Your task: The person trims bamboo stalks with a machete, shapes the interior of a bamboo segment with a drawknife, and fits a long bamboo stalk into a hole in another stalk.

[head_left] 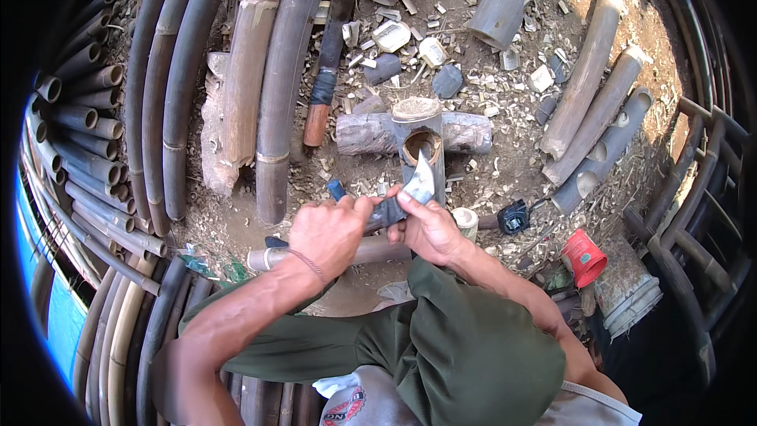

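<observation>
The big dark poles [185, 87] lie to the left, well apart from the cutting, and that is a good place for them. A tube with holes [611, 136] lies to the right. The tube [439, 177] being worked on is right in front of the person, its far end across a log [367, 134]. It should sit firm there, for if it rolls, the cut could go wrong.

The left hand [331, 229] is closed in a fist around the handle of the knife [418, 183]. The right hand [434, 233] is closed on the knife too, where handle meets blade, with its thumb on the side of the blade. That looks like a good way to steer, but the thumb should keep off the sharp edge.

The tip points up over the hole [416, 144]; I cannot tell if it touches. Small, thin cuts around the rim seem best, as a hard push could split the tube. Chips [392, 35] lie all about, so brush out any that fall inside.
</observation>
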Motion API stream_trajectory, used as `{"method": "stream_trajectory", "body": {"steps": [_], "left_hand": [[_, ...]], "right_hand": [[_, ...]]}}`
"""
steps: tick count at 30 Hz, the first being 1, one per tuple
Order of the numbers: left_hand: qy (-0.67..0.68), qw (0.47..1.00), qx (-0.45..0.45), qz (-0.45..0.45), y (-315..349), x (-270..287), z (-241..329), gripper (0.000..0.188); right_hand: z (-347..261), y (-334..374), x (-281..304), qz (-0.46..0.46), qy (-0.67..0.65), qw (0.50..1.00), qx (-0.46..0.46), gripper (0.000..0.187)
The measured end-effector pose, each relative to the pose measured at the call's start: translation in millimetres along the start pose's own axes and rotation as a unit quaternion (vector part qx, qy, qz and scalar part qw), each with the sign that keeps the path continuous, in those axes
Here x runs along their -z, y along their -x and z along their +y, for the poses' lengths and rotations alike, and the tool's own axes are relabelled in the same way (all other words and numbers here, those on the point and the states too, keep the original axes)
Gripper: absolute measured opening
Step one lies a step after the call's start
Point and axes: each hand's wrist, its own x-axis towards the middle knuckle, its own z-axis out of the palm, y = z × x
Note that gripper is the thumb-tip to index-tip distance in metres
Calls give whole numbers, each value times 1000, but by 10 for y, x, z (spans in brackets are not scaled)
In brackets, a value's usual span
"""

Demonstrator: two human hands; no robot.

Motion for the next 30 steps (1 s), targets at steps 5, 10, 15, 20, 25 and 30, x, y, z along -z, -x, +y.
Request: {"method": "stream_trajectory", "body": {"steps": [5,10,15,20,25,30], "left_hand": [[123,981,-40,-146,-192,190,-273,40],[419,893,154,-55,-189,-593,675,65],[516,838,169,59,-277,-907,1009,75],[529,800,233,162,-159,-1100,383,44],[127,984,112,62,-318,73,-289,25],[-140,985,-32,-93,-950,1243,94,13]], "right_hand": [[-217,50,-73,55,69,996,-28,26],[-279,34,56,209,323,918,96,24],[-193,209,92,244,526,798,165,35],[-3,-248,-94,148,638,738,161,26],[-196,-292,-330,-14,124,985,116,26],[-417,-194,-187,-109,-261,957,65,24]]}}
